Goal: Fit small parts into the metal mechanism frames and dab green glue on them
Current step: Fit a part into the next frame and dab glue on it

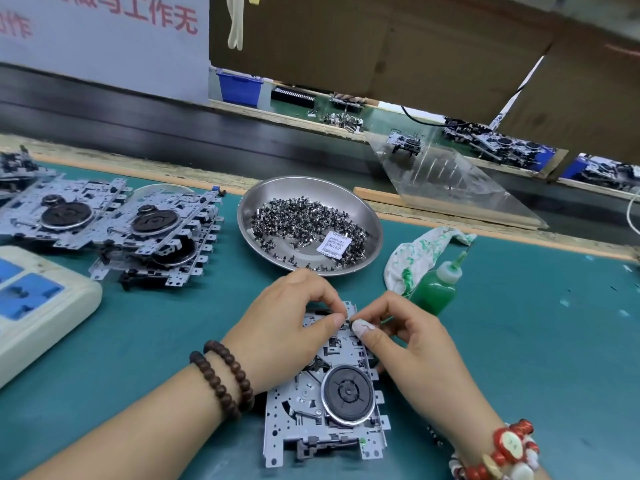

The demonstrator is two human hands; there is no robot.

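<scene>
midway, by the look of it: one metal frame (325, 403) flat on the teal mat (519, 341), left hand (287, 327) and right hand (412, 337) both curled over its far end, pinching a tiny part (348, 320) between fingertips. glue bottle (436, 289) untouched just beside, steel dish (308, 223) full of parts, stacked frames (138, 230) waiting at left. factory bench, conveyor (173, 126) beyond, cardboard (381, 39) above.
</scene>
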